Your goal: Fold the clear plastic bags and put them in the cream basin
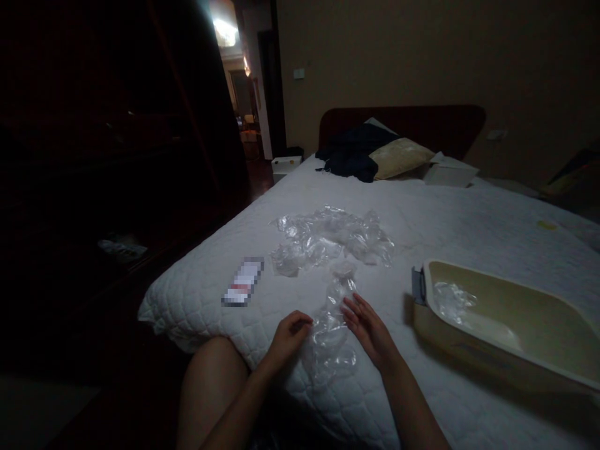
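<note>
A clear plastic bag [334, 325] lies crumpled on the white quilted bed [469, 231] near its corner. My left hand [288, 337] has its fingers curled and pinched on the bag's left edge. My right hand [368, 328] rests on the bag's right side with fingers stretched out flat. A heap of more clear plastic bags [330, 240] lies just beyond them.
A small blurred packet [242, 281] lies left of the heap. A beige tub [510, 322] holding a clear bag stands at the right. Pillows [400, 157], dark clothing [351, 153] and a headboard are at the far end. The room's left side is dark.
</note>
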Available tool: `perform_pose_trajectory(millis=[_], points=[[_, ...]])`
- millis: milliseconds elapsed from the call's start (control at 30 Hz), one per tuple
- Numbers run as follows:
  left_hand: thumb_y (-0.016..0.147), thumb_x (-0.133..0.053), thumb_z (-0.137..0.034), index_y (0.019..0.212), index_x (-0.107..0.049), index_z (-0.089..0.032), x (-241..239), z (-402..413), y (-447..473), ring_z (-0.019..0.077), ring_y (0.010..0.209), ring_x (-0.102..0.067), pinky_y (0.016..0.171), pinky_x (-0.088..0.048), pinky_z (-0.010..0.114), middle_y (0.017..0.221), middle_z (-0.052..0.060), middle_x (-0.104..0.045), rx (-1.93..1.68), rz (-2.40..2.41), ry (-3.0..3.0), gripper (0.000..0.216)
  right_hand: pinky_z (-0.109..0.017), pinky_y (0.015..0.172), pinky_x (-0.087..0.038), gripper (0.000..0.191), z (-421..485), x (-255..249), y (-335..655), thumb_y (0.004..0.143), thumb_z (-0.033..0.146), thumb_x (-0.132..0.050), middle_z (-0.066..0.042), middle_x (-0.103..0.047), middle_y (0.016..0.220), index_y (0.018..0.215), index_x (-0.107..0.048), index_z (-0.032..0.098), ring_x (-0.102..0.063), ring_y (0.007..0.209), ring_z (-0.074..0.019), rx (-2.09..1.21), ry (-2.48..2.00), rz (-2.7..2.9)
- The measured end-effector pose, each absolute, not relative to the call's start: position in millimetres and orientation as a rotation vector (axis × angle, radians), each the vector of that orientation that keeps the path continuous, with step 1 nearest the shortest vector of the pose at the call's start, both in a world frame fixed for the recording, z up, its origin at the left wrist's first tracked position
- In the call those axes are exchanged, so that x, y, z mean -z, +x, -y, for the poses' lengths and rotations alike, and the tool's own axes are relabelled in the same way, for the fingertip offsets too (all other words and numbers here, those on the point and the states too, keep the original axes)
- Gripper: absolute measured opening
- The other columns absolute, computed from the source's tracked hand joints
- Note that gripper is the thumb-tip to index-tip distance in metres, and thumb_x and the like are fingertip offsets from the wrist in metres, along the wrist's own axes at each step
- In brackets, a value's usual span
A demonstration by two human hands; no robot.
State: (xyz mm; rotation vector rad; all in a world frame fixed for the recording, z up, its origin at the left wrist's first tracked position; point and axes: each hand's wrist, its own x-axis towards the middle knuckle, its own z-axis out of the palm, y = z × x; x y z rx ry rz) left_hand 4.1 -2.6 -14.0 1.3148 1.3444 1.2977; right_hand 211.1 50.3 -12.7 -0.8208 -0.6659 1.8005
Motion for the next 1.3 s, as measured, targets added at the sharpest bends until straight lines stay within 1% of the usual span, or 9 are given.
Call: perform_pose_trajectory(millis=[200,400,567,700,833,933,1033,1167,1300], points=[[0.079,-0.042,-0.021,0.083,-0.058,-0.018,1,-13,-27,0.0162,0.081,-0.054,0.074,-0.043,0.029,0.083,0.004,-0.057,-1.389,-1.699,1.681,0.017,-0.037,0.083,-0.045,0.035,-50,9,211,0.071,0.035,-0.063,-0.004,-0.060,0.113,0.105,-0.056,0.028,-0.059,0.094,-0.0204,-1.783,-0.846,0.694],[0.079,-0.047,-0.023,0.088,-0.058,-0.018,11,-16,-14,0.0196,0.086,-0.052,0.078,-0.042,0.035,0.090,0.006,-0.057,-1.058,-1.948,2.187,0.015,-0.037,0.078,-0.047,0.033,-49,12,208,0.070,0.033,-0.063,-0.004,-0.061,0.106,0.101,-0.054,0.025,-0.060,0.087,-0.0197,-1.632,-0.908,0.725],[0.079,-0.047,-0.022,0.087,-0.057,-0.018,15,-11,-12,0.0196,0.085,-0.050,0.077,-0.041,0.035,0.092,0.007,-0.057,-0.973,-1.998,2.307,0.013,-0.033,0.064,-0.046,0.024,-45,15,205,0.072,0.034,-0.054,-0.004,-0.059,0.090,0.093,-0.056,0.021,-0.054,0.063,-0.0148,-0.925,-1.264,1.028],[0.079,-0.047,-0.021,0.088,-0.056,-0.018,16,-11,-14,0.0199,0.085,-0.050,0.077,-0.041,0.036,0.091,0.007,-0.057,-0.988,-2.005,2.316,0.013,-0.035,0.071,-0.042,0.030,-43,6,206,0.079,0.035,-0.045,-0.010,-0.054,0.100,0.103,-0.055,0.019,-0.052,0.074,-0.0193,-0.335,-1.490,1.422],[0.080,-0.046,-0.021,0.088,-0.056,-0.017,16,-12,-13,0.0200,0.085,-0.050,0.077,-0.041,0.036,0.091,0.007,-0.057,-0.967,-2.005,2.318,0.013,-0.034,0.064,-0.042,0.053,-46,0,209,0.081,0.039,-0.043,-0.014,-0.041,0.120,0.130,-0.034,0.023,-0.053,0.087,-0.0258,-0.109,-1.686,1.728],[0.079,-0.046,-0.021,0.086,-0.056,-0.017,16,-12,-13,0.0201,0.084,-0.050,0.076,-0.041,0.036,0.090,0.007,-0.057,-0.955,-2.004,2.319,0.012,-0.030,0.056,-0.040,0.062,-56,-1,209,0.082,0.032,-0.040,-0.013,-0.048,0.110,0.138,-0.014,0.024,-0.057,0.075,-0.0232,-0.078,-1.746,1.971],[0.079,-0.047,-0.020,0.085,-0.056,-0.018,16,-13,-13,0.0201,0.084,-0.050,0.075,-0.041,0.036,0.090,0.007,-0.057,-0.954,-2.007,2.325,0.012,-0.028,0.055,-0.038,0.065,-74,-3,204,0.081,0.020,-0.039,-0.010,-0.055,0.096,0.139,-0.008,0.025,-0.057,0.067,-0.0198,-0.118,-1.713,2.191],[0.079,-0.046,-0.020,0.085,-0.056,-0.018,15,-12,-12,0.0203,0.084,-0.050,0.075,-0.041,0.036,0.090,0.007,-0.056,-0.965,-2.004,2.323,0.012,-0.026,0.062,-0.037,0.054,-102,-10,195,0.079,0.016,-0.042,-0.009,-0.058,0.096,0.131,-0.030,0.022,-0.057,0.075,-0.0188,-0.174,-1.708,2.304],[0.080,-0.046,-0.021,0.085,-0.056,-0.017,14,-12,-12,0.0205,0.084,-0.050,0.075,-0.041,0.036,0.090,0.008,-0.056,-0.954,-2.008,2.308,0.012,-0.023,0.061,-0.034,0.026,-127,-24,194,0.079,0.013,-0.040,-0.008,-0.055,0.096,0.100,-0.054,0.018,-0.054,0.076,-0.0158,-0.058,-1.696,2.369]])
